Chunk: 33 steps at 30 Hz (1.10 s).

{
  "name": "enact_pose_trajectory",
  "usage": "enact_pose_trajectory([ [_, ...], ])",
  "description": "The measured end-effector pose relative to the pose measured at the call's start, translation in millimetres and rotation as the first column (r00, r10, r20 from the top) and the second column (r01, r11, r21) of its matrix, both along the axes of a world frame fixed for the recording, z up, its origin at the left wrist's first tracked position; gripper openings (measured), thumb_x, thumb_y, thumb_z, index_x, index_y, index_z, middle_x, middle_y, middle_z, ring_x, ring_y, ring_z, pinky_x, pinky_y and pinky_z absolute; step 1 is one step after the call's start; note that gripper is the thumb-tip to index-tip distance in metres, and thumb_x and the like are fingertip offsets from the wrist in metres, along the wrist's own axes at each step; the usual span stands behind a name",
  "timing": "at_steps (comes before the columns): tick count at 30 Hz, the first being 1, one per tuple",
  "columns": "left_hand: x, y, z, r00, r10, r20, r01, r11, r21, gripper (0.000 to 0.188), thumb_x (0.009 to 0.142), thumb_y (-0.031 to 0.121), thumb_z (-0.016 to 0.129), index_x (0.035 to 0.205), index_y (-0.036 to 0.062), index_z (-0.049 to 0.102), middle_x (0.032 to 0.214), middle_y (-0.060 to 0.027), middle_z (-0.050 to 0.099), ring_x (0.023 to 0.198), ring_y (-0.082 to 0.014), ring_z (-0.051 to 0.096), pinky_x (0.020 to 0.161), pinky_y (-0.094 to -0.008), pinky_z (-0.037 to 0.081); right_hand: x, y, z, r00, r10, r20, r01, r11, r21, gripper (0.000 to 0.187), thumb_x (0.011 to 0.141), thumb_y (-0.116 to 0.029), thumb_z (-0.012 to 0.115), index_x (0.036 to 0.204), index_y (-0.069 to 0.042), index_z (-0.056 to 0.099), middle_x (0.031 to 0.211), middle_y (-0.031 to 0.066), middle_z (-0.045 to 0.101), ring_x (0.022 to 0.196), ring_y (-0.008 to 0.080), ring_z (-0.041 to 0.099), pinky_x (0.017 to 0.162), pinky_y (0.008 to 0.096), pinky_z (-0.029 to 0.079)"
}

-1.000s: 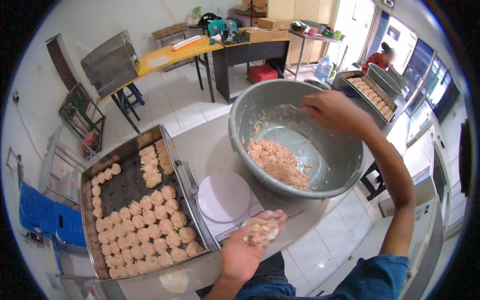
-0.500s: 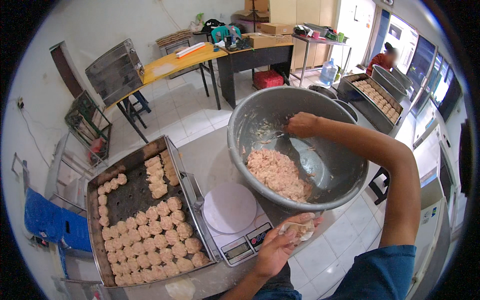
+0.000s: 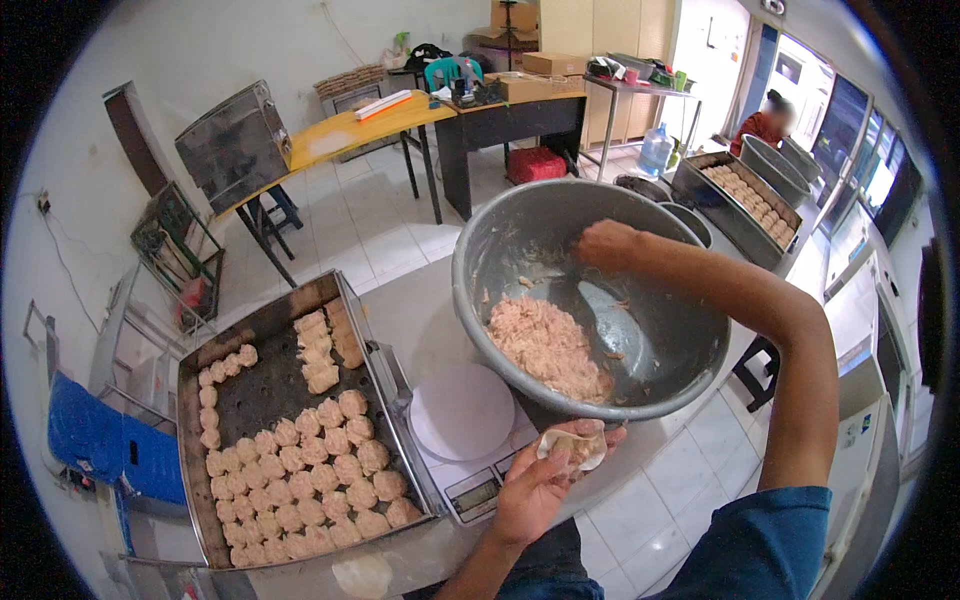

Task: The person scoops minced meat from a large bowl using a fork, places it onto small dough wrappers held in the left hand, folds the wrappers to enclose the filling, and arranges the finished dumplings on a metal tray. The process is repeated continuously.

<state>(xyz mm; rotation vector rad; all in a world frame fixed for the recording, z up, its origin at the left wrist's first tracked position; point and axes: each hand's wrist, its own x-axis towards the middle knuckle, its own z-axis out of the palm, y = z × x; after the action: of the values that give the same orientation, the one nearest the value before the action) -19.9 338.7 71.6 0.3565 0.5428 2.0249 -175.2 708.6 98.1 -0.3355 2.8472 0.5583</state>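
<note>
My left hand holds a thin pale dumpling wrapper cupped in its fingers, with a little filling on it, in front of the bowl's near rim. Inside the big grey bowl, my right hand is closed near the far wall. What it grips, if anything, is hidden. Pink minced filling is heaped along the bowl's left side, and smears cling to the walls. A kitchen scale with a round white plate stands left of the bowl.
At the left lies a metal tray with rows of dumplings. A loose wrapper rests on the table's near edge. Farther right are another dumpling tray and a seated person. A yellow table stands behind.
My left hand has risen slightly with the wrapper, tilting it and coming closer to the scale. My right hand has shifted slightly right within the bowl.
</note>
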Motion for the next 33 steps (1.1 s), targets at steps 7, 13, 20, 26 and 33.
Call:
enact_pose_trajectory([
  [7, -3.4, -2.4, -5.4, 0.998, -0.061, 0.025, 0.058, 0.991, 0.124, 0.056, 0.097, 0.023, 0.052, 0.141, -0.0099, 0.041, 0.144, -0.0321, 0.047, 0.140, -0.0368, 0.043, 0.119, -0.0424, 0.030, -5.9, -9.8, -9.7, 0.992, 0.024, 0.122, -0.005, 0.988, -0.156, 0.018, 0.087, -0.007, 0.057, 0.099, -0.005, 0.069, 0.097, 0.0170, 0.071, 0.084, 0.0358, 0.070, 0.072, 0.0470, 0.057],
  [13, 15.4, -18.0, 2.6, 0.958, 0.200, 0.205, -0.187, 0.979, -0.079, 0.064, 0.094, 0.023, 0.055, 0.145, -0.0100, 0.035, 0.147, -0.0276, 0.044, 0.140, -0.0384, 0.041, 0.119, -0.0448, 0.030, 41.3, -9.8, 9.4, 0.956, 0.079, 0.284, 0.077, 0.863, -0.500, 0.022, 0.091, -0.021, 0.059, 0.096, -0.004, 0.072, 0.093, 0.0170, 0.072, 0.086, 0.0356, 0.069, 0.076, 0.0442, 0.053],
  [20, 15.7, -3.9, -11.2, 0.954, 0.260, 0.151, -0.250, 0.965, -0.082, 0.061, 0.094, 0.017, 0.055, 0.147, -0.0063, 0.035, 0.147, -0.0213, 0.047, 0.140, -0.0330, 0.042, 0.119, -0.0433, 0.029, 104.7, -32.0, 73.0, 0.944, -0.061, 0.323, 0.253, 0.762, -0.596, 0.026, 0.096, -0.025, 0.059, 0.102, -0.003, 0.072, 0.089, 0.0102, 0.071, 0.082, 0.0220, 0.065, 0.077, 0.0393, 0.049],
  [26, 13.5, 1.0, -22.9, 0.932, 0.200, 0.303, -0.212, 0.977, 0.004, 0.059, 0.096, 0.019, 0.051, 0.146, -0.0080, 0.036, 0.148, -0.0231, 0.045, 0.139, -0.0325, 0.041, 0.119, -0.0421, 0.029, 127.7, -43.9, 105.6, 0.970, -0.084, 0.228, 0.233, 0.588, -0.774, 0.027, 0.095, -0.023, 0.058, 0.102, -0.001, 0.072, 0.074, 0.0062, 0.065, 0.069, 0.0168, 0.058, 0.066, 0.0350, 0.047],
  [33, 11.5, -29.5, 8.9, 0.856, 0.347, 0.383, -0.413, 0.905, 0.103, 0.058, 0.097, 0.028, 0.047, 0.139, -0.0107, 0.042, 0.144, -0.0273, 0.047, 0.140, -0.0377, 0.040, 0.119, -0.0451, 0.030, 200.7, -154.0, 135.0, 0.942, -0.317, -0.112, 0.078, 0.529, -0.845, 0.021, 0.095, -0.014, 0.054, 0.097, 0.000, 0.070, 0.076, 0.0119, 0.063, 0.067, 0.0174, 0.059, 0.064, 0.0341, 0.047],
])
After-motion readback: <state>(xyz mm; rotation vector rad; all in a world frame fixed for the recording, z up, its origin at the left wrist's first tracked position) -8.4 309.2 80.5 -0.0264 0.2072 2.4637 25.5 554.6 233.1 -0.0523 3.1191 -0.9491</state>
